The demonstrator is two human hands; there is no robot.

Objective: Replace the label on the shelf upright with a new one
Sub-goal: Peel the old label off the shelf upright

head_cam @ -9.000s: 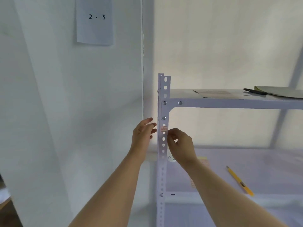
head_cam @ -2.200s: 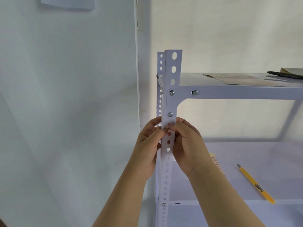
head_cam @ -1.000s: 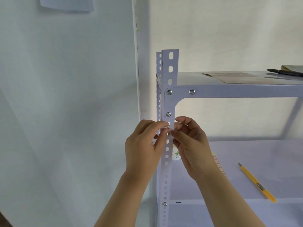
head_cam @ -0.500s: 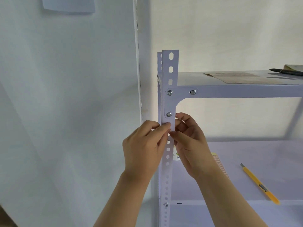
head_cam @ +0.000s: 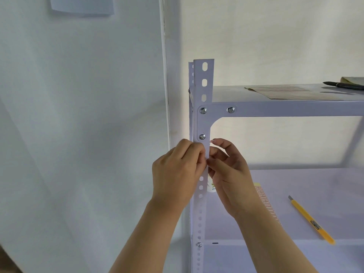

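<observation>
The white perforated shelf upright (head_cam: 203, 81) stands in the middle of the view, bolted to the top shelf rail (head_cam: 285, 111). Both my hands meet on it just below the lowest corner bolt. My left hand (head_cam: 175, 174) has its fingers curled, with the tips pinched against the upright's front face. My right hand (head_cam: 230, 174) clasps the upright from the right, thumb on the front and index finger raised behind it. The label is hidden under my fingertips. A sheet with pink-striped labels (head_cam: 265, 203) lies on the lower shelf, partly behind my right wrist.
A yellow utility knife (head_cam: 311, 219) lies on the lower shelf (head_cam: 325, 180) to the right. A small white container (head_cam: 211, 187) stands behind the upright. A paper sheet (head_cam: 291, 92) and black pen (head_cam: 342, 85) rest on top. A wall is close on the left.
Both hands stayed on the same spot of the upright. My left fingers curled tighter over the front, and my right index finger lifted a little. Nine seconds ago the red label was uncovered.
</observation>
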